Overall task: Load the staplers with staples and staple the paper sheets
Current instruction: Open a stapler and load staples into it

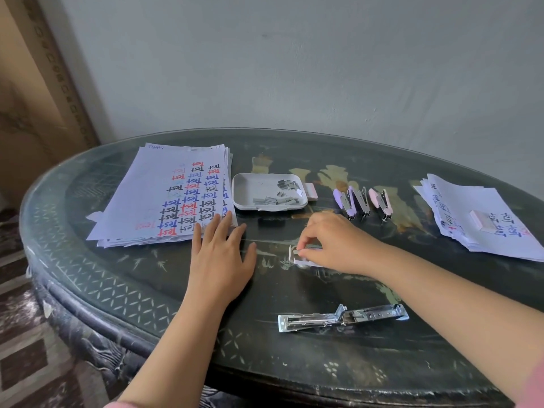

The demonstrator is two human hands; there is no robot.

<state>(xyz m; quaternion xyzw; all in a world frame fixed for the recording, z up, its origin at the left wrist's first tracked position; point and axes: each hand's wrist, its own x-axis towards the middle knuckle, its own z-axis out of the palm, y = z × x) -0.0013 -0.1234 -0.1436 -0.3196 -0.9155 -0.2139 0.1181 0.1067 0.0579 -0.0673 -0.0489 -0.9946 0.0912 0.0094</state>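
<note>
The right hand (332, 242) pinches a short grey staple strip (297, 252) between thumb and forefinger, just above a small white stapler (303, 262) lying mid-table. The stapler is mostly hidden under the palm, and its long axis seems to run left to right. This hand is the nearer 1. The left hand (219, 254) lies spread flat, touching the paper stack (164, 198).

Left hand (219, 254) and right hand (332, 242) bare, forearms (176, 334) uncovered, pink left sleeve (117, 404), pink right sleeve (533, 384)
</note>
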